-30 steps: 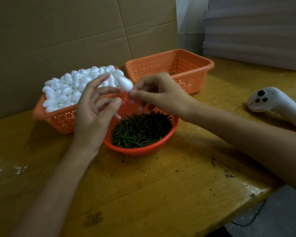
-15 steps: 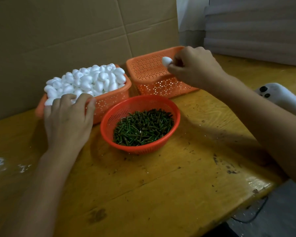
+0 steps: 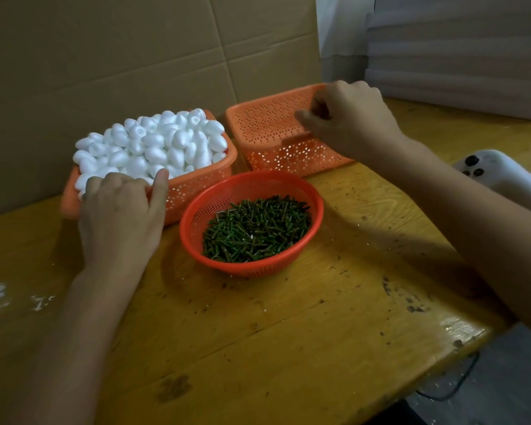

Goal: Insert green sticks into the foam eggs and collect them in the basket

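I'm looking down on one wooden table (image 3: 288, 332) with one cardboard sheet (image 3: 135, 56) standing along its far side. Three baskets sit on it. The far-left rectangular orange basket (image 3: 196, 185) is heaped with white foam eggs (image 3: 160, 142), too many for me to count. The second rectangular orange basket (image 3: 267, 130) is far right, just beside the first. The round red basket (image 3: 190, 216) sits nearer, between them, and holds a pile of green sticks (image 3: 255, 231), also beyond counting.

Two hands, well apart. The left hand (image 3: 120, 222) rests on the near rim of the egg basket, fingers curled in among the eggs, thumb on the rim. I cannot tell whether it has one. The right hand (image 3: 353, 118) hovers over the far-right basket, fingers bunched, and its contents are hidden from me.

One white controller (image 3: 497, 176) lies at the right edge.
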Demonstrator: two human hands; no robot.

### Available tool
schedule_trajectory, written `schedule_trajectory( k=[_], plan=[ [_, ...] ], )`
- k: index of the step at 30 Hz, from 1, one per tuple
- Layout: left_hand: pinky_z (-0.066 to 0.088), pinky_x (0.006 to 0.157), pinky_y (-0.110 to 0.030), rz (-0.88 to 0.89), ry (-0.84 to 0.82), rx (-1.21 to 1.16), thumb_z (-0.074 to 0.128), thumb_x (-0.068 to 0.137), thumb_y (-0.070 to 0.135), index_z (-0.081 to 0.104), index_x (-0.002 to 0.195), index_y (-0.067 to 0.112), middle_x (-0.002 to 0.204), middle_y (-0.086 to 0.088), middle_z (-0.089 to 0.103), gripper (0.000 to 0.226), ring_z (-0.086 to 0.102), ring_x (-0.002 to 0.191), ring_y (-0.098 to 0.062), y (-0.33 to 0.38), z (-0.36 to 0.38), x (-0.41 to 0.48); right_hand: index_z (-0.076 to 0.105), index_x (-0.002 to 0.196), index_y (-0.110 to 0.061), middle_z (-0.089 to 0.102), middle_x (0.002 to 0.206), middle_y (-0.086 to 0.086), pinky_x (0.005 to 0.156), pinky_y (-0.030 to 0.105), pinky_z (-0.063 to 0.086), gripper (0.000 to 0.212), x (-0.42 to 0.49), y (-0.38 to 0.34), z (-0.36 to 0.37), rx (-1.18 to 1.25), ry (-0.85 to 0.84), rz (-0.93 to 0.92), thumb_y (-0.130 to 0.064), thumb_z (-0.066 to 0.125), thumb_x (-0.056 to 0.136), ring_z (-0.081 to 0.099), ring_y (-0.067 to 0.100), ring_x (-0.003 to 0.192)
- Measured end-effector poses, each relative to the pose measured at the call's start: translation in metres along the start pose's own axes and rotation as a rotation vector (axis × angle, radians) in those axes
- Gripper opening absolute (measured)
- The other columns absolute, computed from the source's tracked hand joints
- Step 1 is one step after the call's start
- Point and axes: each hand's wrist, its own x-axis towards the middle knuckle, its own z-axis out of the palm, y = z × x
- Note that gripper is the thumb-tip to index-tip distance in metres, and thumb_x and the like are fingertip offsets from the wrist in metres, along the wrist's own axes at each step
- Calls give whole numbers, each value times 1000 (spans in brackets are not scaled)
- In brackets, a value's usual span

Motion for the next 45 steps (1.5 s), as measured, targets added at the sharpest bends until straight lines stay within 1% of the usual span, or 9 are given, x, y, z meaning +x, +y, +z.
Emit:
schedule_trajectory(
  k=[5, 13, 18, 26, 30, 32, 34, 40, 45],
  plan=[
    [34, 90, -50, -29, -4, 28, 27, 110, 53, 68, 69, -1, 75, -20, 62, 79, 48, 104, -44, 4, 0, -1, 57, 77, -23, 59, 71, -3, 64, 29, 40, 31, -6, -12, 0, 66, 132, -62, -44, 62, 99, 58, 18, 68],
    [32, 91, -51, 37, -8, 161, 25, 111, 53, 68, 69, -4, 65, -13, 50, 83, 52, 95, -45, 1, 1, 2, 57, 76, -23, 60, 71, -5, 64, 33, 47, 29, -10, -17, 1, 100, 157, -90, -43, 62, 97, 61, 18, 69],
    [32, 96, -53, 44, -10, 127, 26, 110, 55, 65, 67, -6, 62, -14, 51, 84, 51, 97, -47, 0, 0, 1, 60, 77, -20, 59, 69, -7, 64, 33, 48, 29, -12, -19, 1, 127, 163, -105, -41, 62, 96, 61, 16, 68],
    [36, 76, -54, 51, 27, 11, 37, 111, 47, 63, 65, -4, 66, -16, 48, 73, 49, 82, -43, 4, -2, -1, 59, 77, -21, 62, 71, -5, 67, 41, 57, 28, -14, -22, 2, 140, 127, -142, -39, 62, 99, 61, 14, 68],
    [35, 67, -46, 39, 83, 8, 38, 111, 44, 70, 77, -6, 89, -24, 62, 68, 53, 78, -35, 2, 2, -1, 60, 77, -20, 63, 72, -5, 68, 43, 57, 28, -15, -23, 3, 142, 116, -155, -39, 62, 98, 62, 15, 68],
    [40, 75, -50, 33, 98, 12, 41, 112, 43, 78, 96, -4, 120, -26, 65, 62, 61, 92, -39, 1, 2, -2, 60, 77, -21, 62, 73, -7, 69, 43, 56, 28, -15, -23, 3, 134, 98, -159, -40, 63, 98, 61, 14, 68],
    [43, 84, -53, 33, 99, 13, 43, 112, 42, 79, 110, -2, 138, -25, 58, 57, 63, 106, -44, 1, 1, -3, 60, 78, -21, 63, 74, -7, 70, 43, 54, 27, -16, -24, 5, 128, 75, -165, -41, 63, 96, 60, 15, 70],
    [49, 82, -58, 44, 99, -5, 44, 111, 41, 72, 123, -2, 144, -25, 49, 52, 60, 109, -48, -3, 4, 0, 68, 81, -16, 63, 73, -7, 70, 41, 52, 29, -19, -29, 6, 142, -29, -252, -40, 65, 97, 60, 14, 70],
    [51, 83, -57, 56, 139, -29, 45, 110, 43, 65, 133, 1, 143, -26, 44, 52, 61, 106, -47, -5, 8, 0, 78, 97, -20, 76, 89, -6, 83, 39, 55, 26, -24, -40, 4, 329, -390, -426, -44, 68, 98, 70, 9, 85]
  ],
)
